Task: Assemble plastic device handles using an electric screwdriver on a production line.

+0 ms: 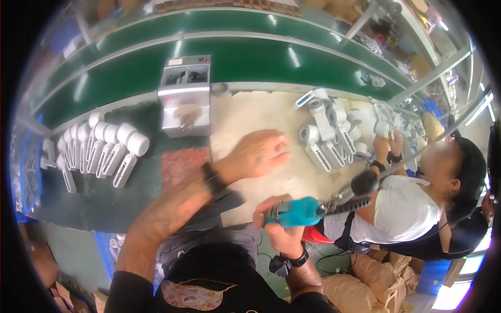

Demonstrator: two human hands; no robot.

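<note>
My left hand (255, 155) reaches over the pale work surface (250, 112), a dark band round its wrist. Its thumb and fingers stand apart, and nothing shows between them. Closer to my body, my right hand (286, 237) is wrapped round a teal electric screwdriver (297, 212), which points to the right. To the right of my left hand lies a cluster of white-and-grey handheld devices (326, 125) with round heads and slotted handles. More of the same devices (107, 148) stand in a fanned row on the dark green mat at the left.
A silver box-shaped machine, probably a screw feeder (185, 107), stands at the back beside a small round dish (220, 89). A red patch (182, 166) lies before it. At the right a co-worker (412, 203) in a white top handles similar parts. Brown sacks (360, 284) lie below.
</note>
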